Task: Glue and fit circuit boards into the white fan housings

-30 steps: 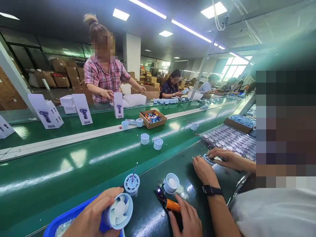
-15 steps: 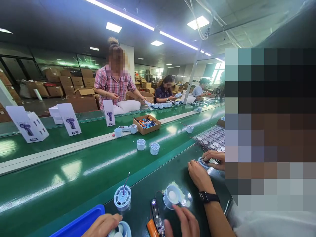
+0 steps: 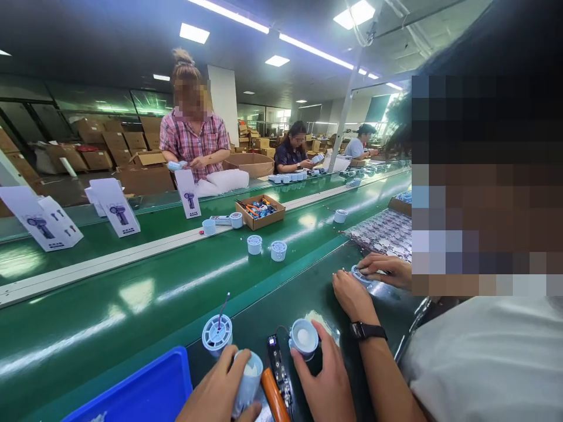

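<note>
My left hand is wrapped around a light-blue fan housing, a short round cup with white inside, near the bottom edge. Thumb and fingers of my right hand grip both sides of another light-blue housing, which has a white round piece in its middle. Between the hands lie a narrow dark circuit board with a small lit spot and an orange cylindrical battery. Just beyond my left hand stands a spoked light-blue housing with a thin wire rising from its centre.
A blue tray sits at lower left. A co-worker's hands handle a similar housing close on my right. Ahead runs a green conveyor belt with housings, an open carton of parts and printed boxes. Other people work across it.
My left hand has moved right and up with its housing, nearer the battery. My right hand has closed around the other housing. The person opposite has drawn their hands together.
</note>
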`<state>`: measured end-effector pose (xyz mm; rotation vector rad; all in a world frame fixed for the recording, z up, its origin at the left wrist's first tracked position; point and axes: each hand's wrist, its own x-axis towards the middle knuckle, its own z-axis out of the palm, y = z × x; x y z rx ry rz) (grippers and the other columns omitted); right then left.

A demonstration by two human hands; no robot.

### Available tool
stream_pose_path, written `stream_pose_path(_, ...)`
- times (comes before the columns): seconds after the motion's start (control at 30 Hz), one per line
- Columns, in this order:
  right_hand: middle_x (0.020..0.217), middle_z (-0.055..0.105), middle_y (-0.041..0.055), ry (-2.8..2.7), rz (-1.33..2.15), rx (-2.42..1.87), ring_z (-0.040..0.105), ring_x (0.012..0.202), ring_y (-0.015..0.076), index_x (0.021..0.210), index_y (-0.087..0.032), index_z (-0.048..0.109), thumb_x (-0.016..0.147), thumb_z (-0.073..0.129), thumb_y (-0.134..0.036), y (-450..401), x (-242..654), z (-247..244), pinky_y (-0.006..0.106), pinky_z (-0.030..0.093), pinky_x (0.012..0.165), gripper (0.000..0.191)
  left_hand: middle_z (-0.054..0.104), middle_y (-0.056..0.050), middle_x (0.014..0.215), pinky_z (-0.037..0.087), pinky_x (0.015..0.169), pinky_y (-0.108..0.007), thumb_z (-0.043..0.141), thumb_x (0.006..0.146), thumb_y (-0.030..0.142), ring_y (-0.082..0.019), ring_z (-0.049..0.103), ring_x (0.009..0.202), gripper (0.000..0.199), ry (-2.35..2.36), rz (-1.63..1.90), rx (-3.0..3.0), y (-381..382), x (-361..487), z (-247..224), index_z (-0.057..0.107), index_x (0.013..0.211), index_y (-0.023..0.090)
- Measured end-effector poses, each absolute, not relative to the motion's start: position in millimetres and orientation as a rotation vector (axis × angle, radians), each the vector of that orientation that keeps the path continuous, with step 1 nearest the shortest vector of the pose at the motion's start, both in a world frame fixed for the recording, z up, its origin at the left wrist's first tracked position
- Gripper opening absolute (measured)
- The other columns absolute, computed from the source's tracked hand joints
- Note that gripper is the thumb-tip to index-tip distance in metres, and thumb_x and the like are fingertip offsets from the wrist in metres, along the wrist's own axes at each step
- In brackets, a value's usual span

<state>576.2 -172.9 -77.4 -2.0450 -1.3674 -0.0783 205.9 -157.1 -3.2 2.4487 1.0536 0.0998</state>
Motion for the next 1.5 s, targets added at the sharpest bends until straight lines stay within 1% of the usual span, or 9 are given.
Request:
stream_pose_path(0.17,0.108,0.063,0.0062,-1.416,-0.058,-1.989,0.060,0.088,0.0153,0.105,-0.022,0.062,0.093,0.051,-0.042,-177.2,567.5,-72.7,0.035,0.053,0.079,0.025,0.058,-0.011,0.130,0.051,0.091,-0.041,0.050,0.082,0.015,-0.030,0.055,0.117,0.046,1.182,0.332,2.926,-159.5,202.1,-17.4,0.059,0.125,0.028)
stream_pose_path(0.37,0.090,0.065,0.0056,-1.471,-0.090,-1.900,0.060,0.077,0.0143,0.090,-0.020,0.063,0.096,0.043,-0.043,-172.9,555.4,-40.8,0.032,0.052,0.074,0.031,0.059,-0.014,0.126,0.052,0.083,-0.046,0.049,0.081,0.013,-0.033,0.055,0.111,0.041,1.067,0.345,3.012,-168.0,205.5,-7.8,0.061,0.118,0.024)
stream_pose_path(0.57,0.088,0.067,0.0029,-1.471,-0.162,-1.866,0.063,0.078,0.0149,0.085,-0.025,0.063,0.098,0.039,-0.034,-199.0,461.8,-31.0,0.028,0.050,0.071,0.029,0.065,-0.008,0.092,0.047,0.081,-0.044,0.040,0.090,0.019,-0.025,0.058,0.089,0.024,0.882,0.020,2.619,-178.0,236.0,21.6,0.063,0.084,0.018)
stream_pose_path(0.63,0.069,0.065,0.0019,-1.431,-0.184,-1.885,0.062,0.062,0.0172,0.076,-0.025,0.061,0.094,0.044,-0.029,-228.4,409.7,-54.5,0.028,0.046,0.056,0.025,0.065,-0.008,0.090,0.044,0.081,-0.045,0.038,0.090,0.018,-0.025,0.058,0.087,0.025,0.884,-0.030,2.563,-177.7,244.4,26.1,0.062,0.083,0.017)
stream_pose_path(0.73,0.068,0.065,0.0014,-1.341,-0.209,-1.965,0.064,0.061,0.0199,0.078,-0.024,0.058,0.083,0.053,-0.018,-260.9,354.4,-89.7,0.029,0.046,0.053,0.009,0.064,-0.008,0.090,0.042,0.083,-0.043,0.040,0.087,0.016,-0.025,0.057,0.089,0.022,0.916,-0.034,2.505,-170.3,251.1,28.4,0.062,0.085,0.017)
stream_pose_path(0.87,0.063,0.063,-0.0002,-1.318,-0.363,-1.934,0.061,0.056,0.0146,0.075,-0.022,0.057,0.091,0.044,-0.021,-247.9,351.1,-74.4,0.025,0.047,0.052,0.020,0.063,-0.008,0.094,0.041,0.081,-0.036,0.045,0.082,0.015,-0.022,0.056,0.088,0.021,0.941,0.020,2.378,-149.9,257.9,30.1,0.061,0.097,0.015)
stream_pose_path(1.03,0.114,0.062,0.0055,-1.330,-0.461,-1.952,0.062,0.096,0.0160,0.108,-0.019,0.062,0.096,0.047,-0.035,-154.3,415.9,7.8,0.034,0.053,0.084,0.024,0.066,-0.011,0.089,0.040,0.076,-0.036,0.048,0.082,0.024,-0.025,0.057,0.083,0.021,0.956,-0.062,2.336,-130.0,269.7,35.1,0.062,0.093,0.013)
stream_pose_path(1.23,0.105,0.065,0.0034,-1.373,-0.483,-1.966,0.061,0.103,0.0169,0.094,-0.016,0.065,0.097,0.047,-0.025,-98.7,487.0,32.7,0.038,0.051,0.092,0.021,0.067,-0.007,0.085,0.041,0.071,-0.031,0.048,0.084,0.034,-0.022,0.059,0.080,0.026,0.952,-0.130,2.144,-117.1,281.2,36.6,0.063,0.089,0.014)
stream_pose_path(1.5,0.109,0.064,0.0057,-1.252,-0.517,-1.887,0.062,0.091,0.0164,0.104,-0.024,0.063,0.093,0.053,-0.038,-202.5,422.6,4.8,0.035,0.054,0.079,0.021,0.055,0.003,0.074,0.043,0.070,-0.025,0.057,0.069,0.021,-0.014,0.055,0.073,0.019,0.962,-0.045,1.841,-113.1,291.2,29.3,0.051,0.087,0.016)
